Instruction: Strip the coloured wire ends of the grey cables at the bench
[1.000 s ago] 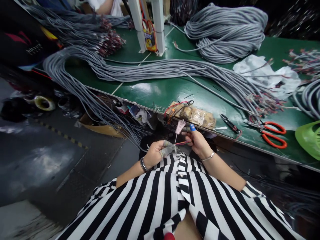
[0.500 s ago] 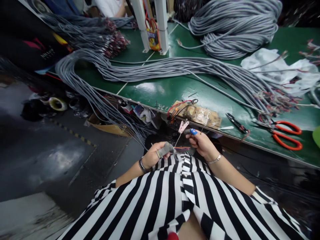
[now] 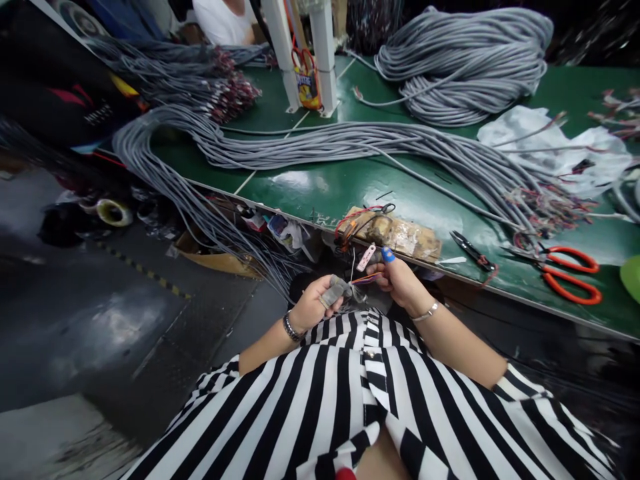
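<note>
My left hand (image 3: pixel 316 303) is closed, its taped fingertips pinching the end of a thin bundle of coloured wires (image 3: pixel 361 280) just below the table edge. My right hand (image 3: pixel 399 280) is closed too, gripping the other side of the same wires, with a blue cap (image 3: pixel 387 254) on one finger. A small pink tag (image 3: pixel 367 257) sticks up between the two hands. Both hands sit close together over my striped lap.
A green table (image 3: pixel 340 187) carries long grey cables (image 3: pixel 350 143), a big coil (image 3: pixel 465 63), a brown taped block (image 3: pixel 395 233), black cutters (image 3: pixel 470 248), orange scissors (image 3: pixel 570 273) and white plastic (image 3: pixel 550 143). Another person sits at the far end (image 3: pixel 223 20).
My hands stayed together on the wires and shifted slightly; the pink tag dropped a little closer to my right fingers. The camera view drifted.
</note>
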A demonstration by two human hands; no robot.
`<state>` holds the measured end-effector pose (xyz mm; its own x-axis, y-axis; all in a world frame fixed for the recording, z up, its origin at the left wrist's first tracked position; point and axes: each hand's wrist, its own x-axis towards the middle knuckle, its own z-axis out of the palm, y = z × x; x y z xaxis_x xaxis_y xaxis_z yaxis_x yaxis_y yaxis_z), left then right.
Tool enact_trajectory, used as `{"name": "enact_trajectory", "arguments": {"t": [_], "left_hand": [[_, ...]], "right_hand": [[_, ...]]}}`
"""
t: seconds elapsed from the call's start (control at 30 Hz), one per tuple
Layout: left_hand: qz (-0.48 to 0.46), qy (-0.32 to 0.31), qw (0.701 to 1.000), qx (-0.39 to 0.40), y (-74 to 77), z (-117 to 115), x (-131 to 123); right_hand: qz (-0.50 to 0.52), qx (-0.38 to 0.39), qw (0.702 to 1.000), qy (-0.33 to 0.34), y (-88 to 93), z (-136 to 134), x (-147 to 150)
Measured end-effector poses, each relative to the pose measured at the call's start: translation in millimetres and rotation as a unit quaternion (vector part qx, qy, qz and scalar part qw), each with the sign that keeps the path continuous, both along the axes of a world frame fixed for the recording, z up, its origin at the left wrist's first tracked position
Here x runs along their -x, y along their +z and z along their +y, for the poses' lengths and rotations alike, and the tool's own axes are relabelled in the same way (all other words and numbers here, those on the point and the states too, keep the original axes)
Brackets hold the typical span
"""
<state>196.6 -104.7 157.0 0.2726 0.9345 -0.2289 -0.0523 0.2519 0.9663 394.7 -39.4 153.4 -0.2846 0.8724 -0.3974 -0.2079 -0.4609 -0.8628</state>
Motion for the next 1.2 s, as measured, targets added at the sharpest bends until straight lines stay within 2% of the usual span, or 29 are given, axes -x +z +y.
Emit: {"name": "enact_trajectory", "arguments": {"t": [0.17, 0.33, 0.57, 0.8, 0.93, 1.07, 1.2], "left_hand": [[0.001, 0.01, 1.0, 0.001, -1.2, 7, -8], [0.005, 0.002, 1.0, 0.005, -1.3, 12, -11], [0.012, -0.035, 0.999, 0.004, 0.4, 13, -18], [-0.014, -0.057, 0.998, 0.004, -4.4, -2, -3], [-0.003, -0.089, 0.995, 0.037, -4.8, -17, 9], [-0.054, -0.049, 0.995, 0.075, -4.6, -25, 16], [-0.134, 0.023, 0.989, 0.052, -0.8, -19, 21]], "right_hand": [[0.012, -0.041, 0.999, -0.008, 13.1, 6, 15], [0.052, -0.02, 0.998, -0.042, 5.0, 4, 16], [0.052, -0.054, 0.996, -0.052, 4.5, 5, 18], [0.083, 0.011, 0.996, -0.044, -11.3, 1, 14], [0.089, 0.032, 0.995, -0.024, -19.3, -4, 5], [0.083, 0.039, 0.996, -0.012, -20.8, -10, -2], [0.071, 0.04, 0.997, -0.006, -20.9, -17, -8]]}}
